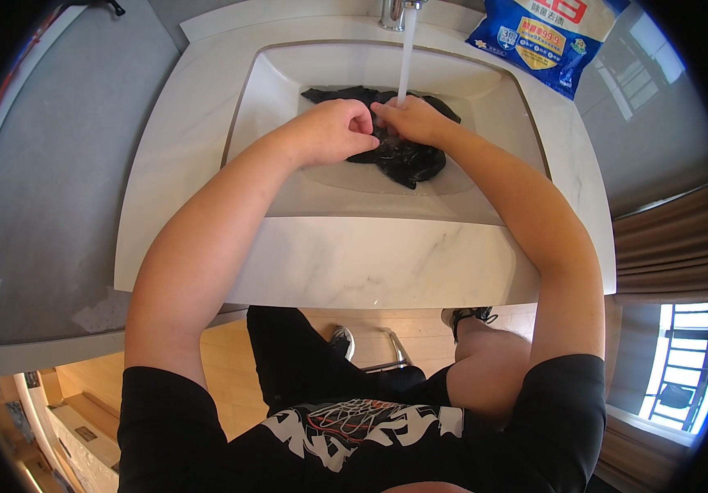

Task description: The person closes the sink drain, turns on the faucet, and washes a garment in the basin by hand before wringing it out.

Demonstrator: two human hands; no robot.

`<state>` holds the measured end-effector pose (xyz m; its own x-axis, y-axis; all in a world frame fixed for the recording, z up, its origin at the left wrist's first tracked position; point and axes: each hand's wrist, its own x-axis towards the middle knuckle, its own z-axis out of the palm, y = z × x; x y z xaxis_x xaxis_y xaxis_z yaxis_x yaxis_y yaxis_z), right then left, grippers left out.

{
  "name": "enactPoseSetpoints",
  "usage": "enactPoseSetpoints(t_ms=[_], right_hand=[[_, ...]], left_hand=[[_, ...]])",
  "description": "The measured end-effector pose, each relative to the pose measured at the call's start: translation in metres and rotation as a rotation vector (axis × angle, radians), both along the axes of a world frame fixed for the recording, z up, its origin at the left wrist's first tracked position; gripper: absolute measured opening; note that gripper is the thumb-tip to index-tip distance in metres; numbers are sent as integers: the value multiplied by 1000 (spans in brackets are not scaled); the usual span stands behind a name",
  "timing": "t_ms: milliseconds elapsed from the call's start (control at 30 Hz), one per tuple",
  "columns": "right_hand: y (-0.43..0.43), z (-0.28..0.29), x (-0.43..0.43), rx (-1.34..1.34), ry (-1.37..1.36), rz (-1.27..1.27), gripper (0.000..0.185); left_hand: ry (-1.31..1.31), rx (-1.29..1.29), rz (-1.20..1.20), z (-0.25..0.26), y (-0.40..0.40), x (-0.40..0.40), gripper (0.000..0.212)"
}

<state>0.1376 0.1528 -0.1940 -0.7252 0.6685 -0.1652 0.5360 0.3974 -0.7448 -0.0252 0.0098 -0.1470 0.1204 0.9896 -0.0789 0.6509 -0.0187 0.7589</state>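
A wet black cloth (409,161) lies in shallow water inside the white sink basin (341,206). My left hand (338,130) is over the cloth's left part, its fingers curled with thumb and fingertips a little apart; whether it grips any fabric cannot be made out. Beside it, my right hand (412,120) is at the middle of the cloth, thumb and fingers near my left fingertips; its lower fingers are partly hidden. Water (407,55) runs from the chrome faucet (393,15) in a steady stream, down onto or just behind my right hand.
A blue and white plastic packet (532,46) bearing writing lies at the back right of the white marble-patterned countertop (378,262). Grey wall panels flank the counter. My legs are below the counter's front edge, near a metal-framed seat. Brown curtains (668,240) hang at the right.
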Motion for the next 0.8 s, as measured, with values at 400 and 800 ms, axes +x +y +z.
enactPoseSetpoints(t_ms=[400, 800], right_hand=[[2, -6, 3, 304, -88, 131, 52], [-26, 0, 19, 678, -657, 225, 116]], left_hand=[[35, -32, -4, -3, 1, -1, 28], [198, -82, -9, -7, 1, -7, 36]])
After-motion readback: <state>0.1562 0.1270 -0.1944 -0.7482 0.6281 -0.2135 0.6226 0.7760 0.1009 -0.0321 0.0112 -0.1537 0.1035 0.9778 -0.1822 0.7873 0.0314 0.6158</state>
